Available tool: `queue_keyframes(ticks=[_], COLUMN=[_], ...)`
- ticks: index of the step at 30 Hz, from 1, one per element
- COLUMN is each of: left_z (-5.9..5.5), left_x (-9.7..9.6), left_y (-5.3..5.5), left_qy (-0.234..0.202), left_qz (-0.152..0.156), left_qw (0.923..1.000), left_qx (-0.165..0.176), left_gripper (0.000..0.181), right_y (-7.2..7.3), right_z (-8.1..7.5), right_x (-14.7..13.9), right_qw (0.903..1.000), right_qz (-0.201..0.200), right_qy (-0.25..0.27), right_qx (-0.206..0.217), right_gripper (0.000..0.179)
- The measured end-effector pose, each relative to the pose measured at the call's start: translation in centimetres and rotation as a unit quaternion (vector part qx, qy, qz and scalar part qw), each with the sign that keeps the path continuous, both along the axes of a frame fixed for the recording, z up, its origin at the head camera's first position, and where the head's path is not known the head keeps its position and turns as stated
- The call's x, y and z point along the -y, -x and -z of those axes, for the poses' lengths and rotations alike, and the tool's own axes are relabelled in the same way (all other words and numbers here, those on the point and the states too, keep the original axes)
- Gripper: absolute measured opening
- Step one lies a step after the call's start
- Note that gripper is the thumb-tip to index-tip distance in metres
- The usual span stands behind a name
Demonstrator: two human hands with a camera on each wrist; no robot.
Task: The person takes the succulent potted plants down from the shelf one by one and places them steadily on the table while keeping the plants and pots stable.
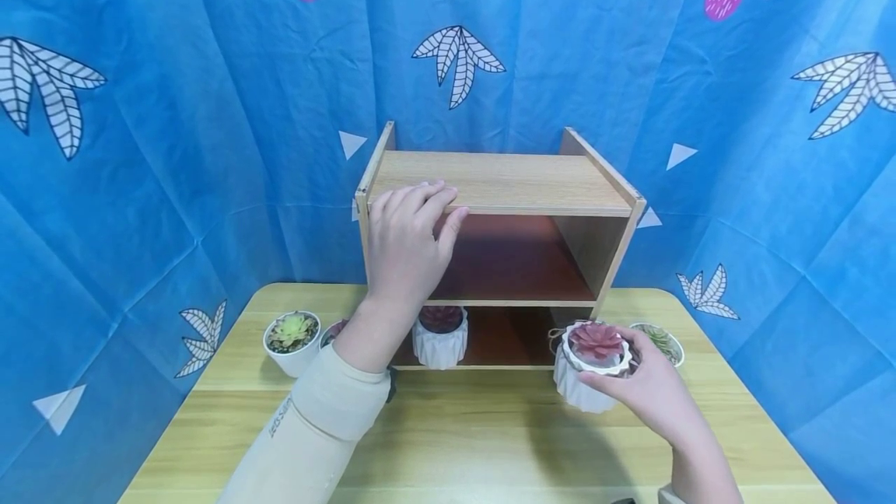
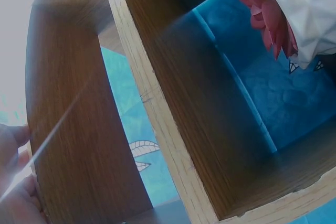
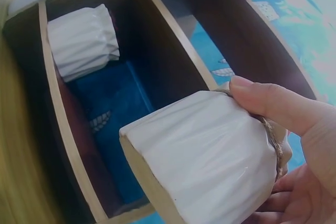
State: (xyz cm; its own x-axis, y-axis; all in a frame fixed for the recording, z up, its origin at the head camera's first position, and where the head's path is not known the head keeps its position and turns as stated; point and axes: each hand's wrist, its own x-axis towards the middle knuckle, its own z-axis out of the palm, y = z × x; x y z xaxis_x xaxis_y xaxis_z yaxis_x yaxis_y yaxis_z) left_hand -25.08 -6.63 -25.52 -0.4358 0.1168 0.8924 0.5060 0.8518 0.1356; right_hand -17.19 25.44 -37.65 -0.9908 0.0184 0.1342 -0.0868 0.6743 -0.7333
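Note:
In the head view my right hand [image 1: 651, 383] grips a white ridged pot [image 1: 584, 391] by its upper part. A red succulent [image 1: 596, 341] sits in this pot, and a twine band [image 3: 275, 142] circles it near the rim. The pot is held in front of the right side of the wooden shelf [image 1: 504, 177]. My left hand [image 1: 406, 243] rests on the front edge of the shelf's top board, at its left. Inside the lower compartment, another white ridged pot [image 1: 439, 344] with a dark red succulent stands left of the middle.
At the table's left stands a white pot [image 1: 290, 348] with a green succulent. Beside it, another potted plant [image 1: 334, 330] is partly behind my left forearm. A further white pot [image 1: 661, 341] stands behind my right hand. Blue patterned curtains [image 1: 525, 45] surround the table [image 1: 476, 442].

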Motion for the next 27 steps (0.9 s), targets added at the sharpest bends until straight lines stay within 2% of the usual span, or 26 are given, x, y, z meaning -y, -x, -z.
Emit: queue_keyframes(ticks=[5, 9, 14, 22, 27], left_z=[0.0, 0.0, -0.1, -0.1, 0.0], left_x=[0.0, 0.0, 0.1, 0.1, 0.1], left_y=[-0.1, -0.1, -0.1, -0.1, -0.1], left_qy=[0.000, 0.001, 0.004, 0.007, 0.005], left_qz=[0.000, 0.001, 0.001, 0.003, 0.002], left_qw=[1.0000, 1.0000, 1.0000, 1.0000, 1.0000], left_qx=[0.002, 0.002, 0.001, 0.002, 0.004], left_gripper=[0.033, 0.033, 0.033, 0.033, 0.033], right_y=[-0.2, -0.2, -0.2, -0.5, -0.4], right_z=[-0.3, -0.6, -0.9, -1.4, -1.6], right_x=[-0.6, -1.0, -1.7, -3.0, -4.1], right_qw=[1.0000, 0.9998, 0.9999, 0.9996, 0.9994], right_qz=[0.001, -0.001, -0.004, 0.016, 0.024], right_qy=[-0.007, -0.019, -0.011, -0.022, -0.022], right_qx=[0.006, -0.006, -0.008, 0.013, 0.010], right_gripper=[0.093, 0.091, 0.090, 0.093, 0.089])
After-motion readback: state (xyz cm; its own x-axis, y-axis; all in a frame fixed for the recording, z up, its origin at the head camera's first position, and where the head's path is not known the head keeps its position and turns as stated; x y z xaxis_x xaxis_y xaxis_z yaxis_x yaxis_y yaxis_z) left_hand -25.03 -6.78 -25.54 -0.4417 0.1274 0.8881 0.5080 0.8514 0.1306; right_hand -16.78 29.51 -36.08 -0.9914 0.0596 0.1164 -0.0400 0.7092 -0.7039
